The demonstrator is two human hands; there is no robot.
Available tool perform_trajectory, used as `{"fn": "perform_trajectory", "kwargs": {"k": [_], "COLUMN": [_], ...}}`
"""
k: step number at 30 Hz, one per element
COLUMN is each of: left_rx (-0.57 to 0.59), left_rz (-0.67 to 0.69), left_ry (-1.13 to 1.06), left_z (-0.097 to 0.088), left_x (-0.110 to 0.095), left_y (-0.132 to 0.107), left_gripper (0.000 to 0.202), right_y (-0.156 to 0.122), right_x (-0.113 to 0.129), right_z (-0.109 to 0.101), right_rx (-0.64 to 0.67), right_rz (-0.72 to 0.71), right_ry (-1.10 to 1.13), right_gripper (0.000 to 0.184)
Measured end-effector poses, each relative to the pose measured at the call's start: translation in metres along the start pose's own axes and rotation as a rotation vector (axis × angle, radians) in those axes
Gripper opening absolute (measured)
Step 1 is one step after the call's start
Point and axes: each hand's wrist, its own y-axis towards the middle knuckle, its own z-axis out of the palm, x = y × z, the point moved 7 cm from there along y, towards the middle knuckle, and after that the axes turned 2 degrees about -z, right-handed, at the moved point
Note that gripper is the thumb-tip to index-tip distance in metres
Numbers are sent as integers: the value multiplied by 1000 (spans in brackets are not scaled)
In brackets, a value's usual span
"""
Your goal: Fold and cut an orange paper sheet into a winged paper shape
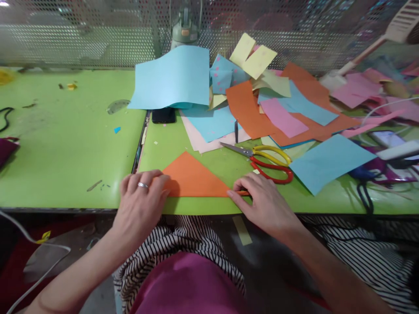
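An orange paper folded into a triangle [193,178] lies flat near the front edge of the green table [72,148]. My left hand [141,196], a ring on one finger, presses its fingers flat on the triangle's left corner. My right hand [262,201] presses the triangle's right corner with its fingertips, fingers held together and flat. Neither hand lifts the paper. Scissors with yellow and red handles [262,159] lie just beyond my right hand, blades pointing left.
A heap of coloured paper sheets [262,100] covers the back middle and right. A single blue sheet [329,168] lies right of the scissors. A black phone [163,115] sits under a large blue sheet [173,78]. Cables and devices [389,152] crowd the right; mesh screen behind.
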Motion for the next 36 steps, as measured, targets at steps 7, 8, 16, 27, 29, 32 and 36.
{"fn": "perform_trajectory", "kwargs": {"k": [7,8,16,27,29,32,36], "left_rx": [-3,-10,34,71,71,69,71], "left_rz": [355,327,346,372,379,381,380], "left_ry": [-168,-159,-112,-37,-36,-36,-19], "left_z": [28,30,34,37,37,38,42], "left_x": [-88,-89,-86,-91,-92,-92,-91], "left_y": [1,3,0,0,-1,-1,-2], "left_gripper": [40,39,40,53,56,58,51], "right_y": [0,0,-2,-7,-16,-31,-42], "right_x": [3,3,2,-2,11,43,60], "right_z": [-2,-2,-1,-11,-17,-8,17], "right_rx": [-24,-19,17,-94,-196,-229,-199], "right_rz": [-34,-36,-48,-40,-92,-256,-294], "right_ry": [10,16,46,-53,-140,-191,-226], "right_gripper": [24,24,20,11,24,45,62]}}
